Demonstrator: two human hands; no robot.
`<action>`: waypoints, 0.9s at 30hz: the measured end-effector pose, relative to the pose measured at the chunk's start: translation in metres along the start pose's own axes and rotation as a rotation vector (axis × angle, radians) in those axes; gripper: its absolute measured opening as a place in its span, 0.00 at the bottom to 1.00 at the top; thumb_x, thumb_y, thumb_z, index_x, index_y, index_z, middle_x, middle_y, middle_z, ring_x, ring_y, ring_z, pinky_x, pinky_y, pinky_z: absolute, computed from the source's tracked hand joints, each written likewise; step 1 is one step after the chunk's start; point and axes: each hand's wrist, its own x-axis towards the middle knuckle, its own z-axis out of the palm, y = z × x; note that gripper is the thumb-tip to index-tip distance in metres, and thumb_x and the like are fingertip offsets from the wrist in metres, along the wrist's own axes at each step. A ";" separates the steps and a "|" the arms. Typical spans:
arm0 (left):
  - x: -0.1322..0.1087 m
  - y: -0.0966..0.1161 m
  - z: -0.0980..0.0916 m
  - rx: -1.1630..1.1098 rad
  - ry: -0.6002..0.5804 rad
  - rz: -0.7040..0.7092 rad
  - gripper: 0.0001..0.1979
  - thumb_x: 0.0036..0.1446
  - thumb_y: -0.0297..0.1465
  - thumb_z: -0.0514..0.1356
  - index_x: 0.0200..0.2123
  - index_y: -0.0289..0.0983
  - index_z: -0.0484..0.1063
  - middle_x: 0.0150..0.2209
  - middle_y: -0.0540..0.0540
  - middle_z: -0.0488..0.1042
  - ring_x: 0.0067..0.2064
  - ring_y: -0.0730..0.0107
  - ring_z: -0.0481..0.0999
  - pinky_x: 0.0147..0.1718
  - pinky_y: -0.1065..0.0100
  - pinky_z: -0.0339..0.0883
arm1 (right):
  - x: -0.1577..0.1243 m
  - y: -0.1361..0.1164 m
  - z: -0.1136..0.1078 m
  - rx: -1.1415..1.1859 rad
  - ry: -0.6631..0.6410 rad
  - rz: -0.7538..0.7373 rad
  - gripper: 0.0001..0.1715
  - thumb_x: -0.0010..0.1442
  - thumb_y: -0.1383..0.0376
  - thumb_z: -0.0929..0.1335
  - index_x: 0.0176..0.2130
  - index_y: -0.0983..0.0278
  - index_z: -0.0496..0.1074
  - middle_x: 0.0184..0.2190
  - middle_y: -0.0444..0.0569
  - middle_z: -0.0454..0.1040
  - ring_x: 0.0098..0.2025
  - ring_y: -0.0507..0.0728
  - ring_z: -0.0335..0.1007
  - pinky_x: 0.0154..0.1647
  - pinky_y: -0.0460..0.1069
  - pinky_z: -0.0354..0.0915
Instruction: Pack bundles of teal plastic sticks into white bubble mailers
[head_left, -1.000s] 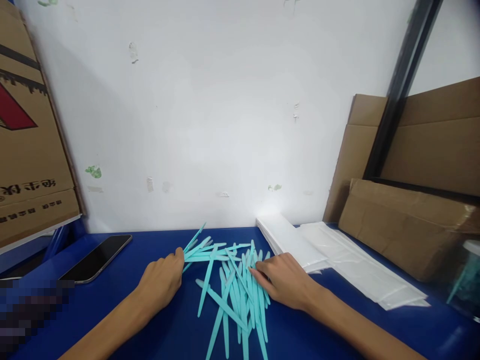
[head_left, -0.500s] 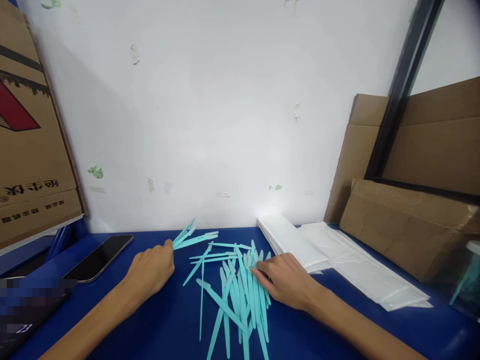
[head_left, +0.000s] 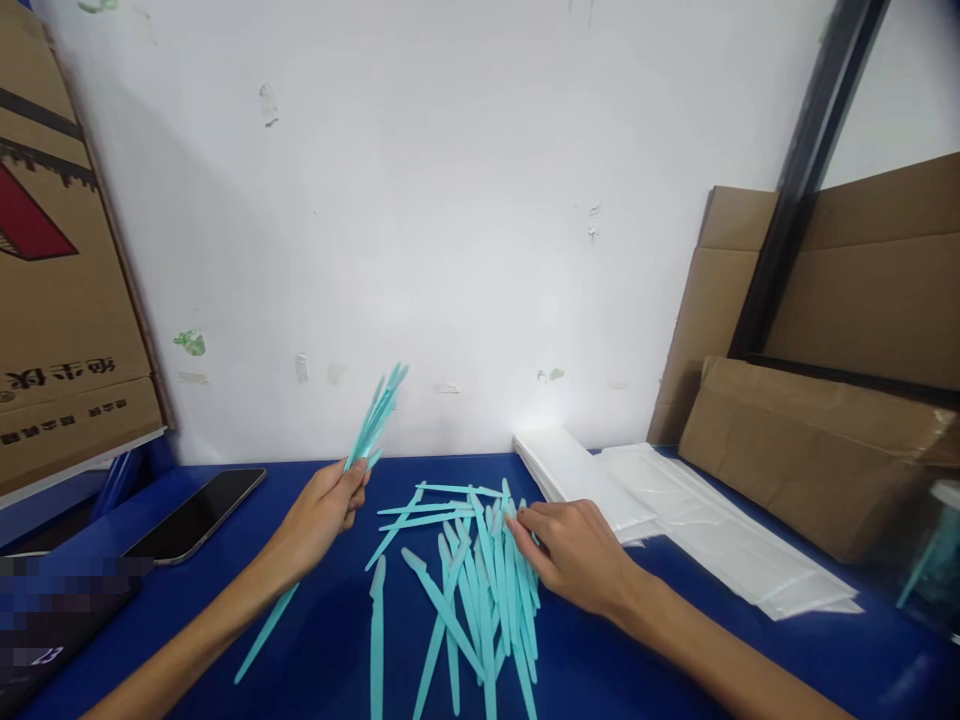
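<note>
My left hand (head_left: pixel 326 510) is closed around a bunch of turquoise eyebrow razors (head_left: pixel 377 415), their pale-capped ends pointing up and to the right above the table. Below my left forearm a turquoise handle (head_left: pixel 266 635) sticks out; whether it belongs to the bunch cannot be told. My right hand (head_left: pixel 577 555) rests at the upper right of a loose pile of the same razors (head_left: pixel 487 590), thumb and fingers pinched on an eyebrow razor there, partly hidden by the fingers. One separate razor (head_left: pixel 377 640) lies left of the pile.
A blue table (head_left: pixel 315 660) carries a phone (head_left: pixel 199 515) at left and a dark screen device (head_left: pixel 67 630) nearer me. White packets (head_left: pixel 720 530) lie at right, before a brown cardboard box (head_left: pixel 810 455). A white wall (head_left: pixel 450 230) stands behind; a printed carton (head_left: pixel 75 290) is at far left.
My left hand has turned and raised its razors from low and sideways to nearly upright. A single razor left of the pile has shifted left and now lies flat. My right hand has barely moved.
</note>
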 end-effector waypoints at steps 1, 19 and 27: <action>-0.003 0.003 0.003 -0.085 -0.009 0.006 0.22 0.59 0.53 0.51 0.27 0.40 0.58 0.22 0.58 0.50 0.20 0.76 0.50 0.21 0.71 0.46 | 0.000 0.000 0.000 0.011 0.014 -0.001 0.26 0.72 0.60 0.56 0.27 0.64 0.68 0.22 0.46 0.70 0.22 0.50 0.61 0.27 0.48 0.46; -0.045 0.017 0.033 -0.433 -0.070 0.183 0.22 0.66 0.50 0.51 0.27 0.40 0.56 0.24 0.57 0.47 0.23 0.77 0.44 0.18 0.73 0.43 | 0.083 -0.089 -0.065 1.205 0.262 -0.014 0.49 0.57 0.51 0.74 0.67 0.45 0.47 0.69 0.47 0.52 0.65 0.60 0.58 0.61 0.58 0.64; -0.042 0.019 0.026 -0.518 -0.009 0.238 0.21 0.66 0.47 0.53 0.28 0.38 0.62 0.22 0.58 0.48 0.21 0.78 0.44 0.17 0.75 0.43 | 0.137 -0.124 -0.097 1.039 0.398 -0.312 0.14 0.64 0.52 0.68 0.39 0.58 0.77 0.52 0.46 0.74 0.59 0.59 0.66 0.60 0.57 0.63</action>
